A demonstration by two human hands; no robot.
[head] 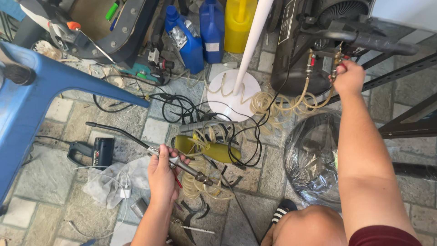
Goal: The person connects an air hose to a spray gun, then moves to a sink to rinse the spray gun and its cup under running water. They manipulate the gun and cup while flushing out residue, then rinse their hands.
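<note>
Head view, inspected from the near edge outward. At the bottom right of the frame sit the person's bare knee (309,225) and a dark red sleeve hem (382,237); a black sandal with white stripes (283,212) shows beside the knee on the stone-tiled floor (54,173).

Left hand (162,175), lower centre: closed in a full fist around the grip of a metal air blow gun with a long, thin, curved black nozzle (136,139). The nozzle points toward the left of the frame. A pale yellow coiled air hose (205,182) leaves the gun's rear fitting and runs in loose loops across the floor among tangled black cables (182,107). Just left of the hand lie a crumpled grey-white rag (107,182) and a black cordless power tool (98,152).

Right hand (349,77), upper right: arm fully extended, fingers pinched shut on a small red-tipped brass fitting (339,66) at the outlet of the black air compressor (300,41). Whether this is a valve or a coupler cannot be told.

Assessment: the work in hand appears to be at the compressor outlet. It would be best done with the gun's nozzle kept aimed away from the body and off the trigger, the fitting turned or seated squarely with a firm pinch, and the hose coils kept free of the cables so they do not snag.

Farther back, at the top centre, stand two blue plastic jugs (200,34), a yellow plastic jug (236,25) and a white round-based pole stand (234,91).
</note>
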